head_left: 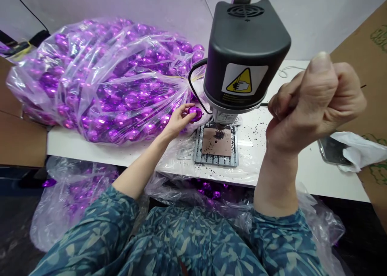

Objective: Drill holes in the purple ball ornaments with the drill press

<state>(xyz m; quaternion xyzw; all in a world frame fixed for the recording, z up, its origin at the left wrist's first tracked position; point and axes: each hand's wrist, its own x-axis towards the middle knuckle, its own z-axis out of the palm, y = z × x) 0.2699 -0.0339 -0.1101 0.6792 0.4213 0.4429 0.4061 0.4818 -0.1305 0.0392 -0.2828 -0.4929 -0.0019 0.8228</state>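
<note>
"Left hand (pixel 177 122)?"
"Pinching purple ball (pixel 196 114), at the board's (pixel 210 146) eleven o'clock."
"Right hand (pixel 313 102)?"
"Curled fist, machine's (pixel 245 38) four o'clock. Can't tell if it's gripping anything."

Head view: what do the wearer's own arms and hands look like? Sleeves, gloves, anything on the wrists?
Left hand and right hand are ungloved. Left sleeve and right sleeve are teal-blue with a pale leaf-like print, ending short of the wrists and matching the garment on the torso. No watch or bracelet shows.
</note>
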